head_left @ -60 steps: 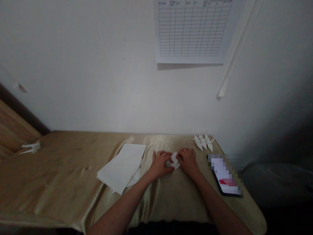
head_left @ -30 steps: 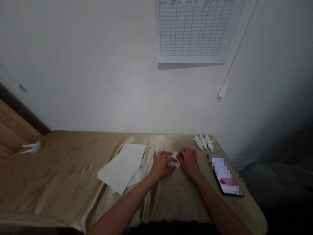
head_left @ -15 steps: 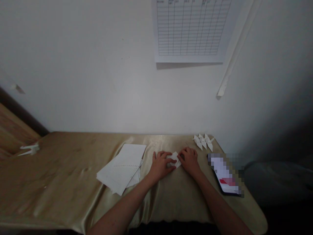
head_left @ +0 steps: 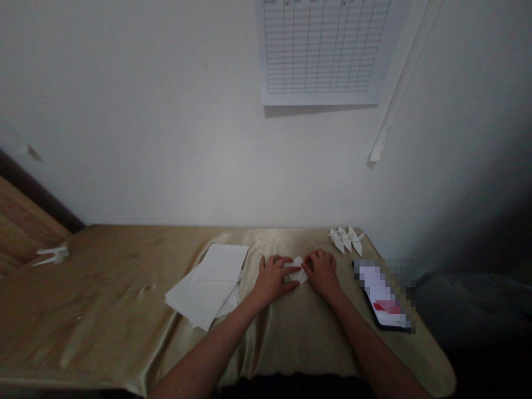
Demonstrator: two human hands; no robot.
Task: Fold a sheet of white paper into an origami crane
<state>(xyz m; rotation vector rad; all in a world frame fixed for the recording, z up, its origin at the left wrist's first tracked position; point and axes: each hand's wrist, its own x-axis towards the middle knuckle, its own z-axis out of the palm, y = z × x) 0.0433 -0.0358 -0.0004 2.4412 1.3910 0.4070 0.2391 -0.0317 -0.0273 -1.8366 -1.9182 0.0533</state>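
A small folded piece of white paper (head_left: 297,269) lies on the table covered in gold satin cloth (head_left: 124,288). My left hand (head_left: 273,280) presses on its left side with curled fingers. My right hand (head_left: 323,271) pinches its right side. Both hands rest on the cloth, close together. Most of the paper is hidden under my fingers.
A stack of white sheets (head_left: 210,284) lies left of my hands. Several folded paper shapes (head_left: 346,238) sit at the back right corner. A phone (head_left: 384,302) lies at the right edge. Another folded paper shape (head_left: 52,254) sits far left. A grid chart (head_left: 320,50) hangs on the wall.
My hands stay on the folded paper with only small finger shifts. The view has tilted slightly.
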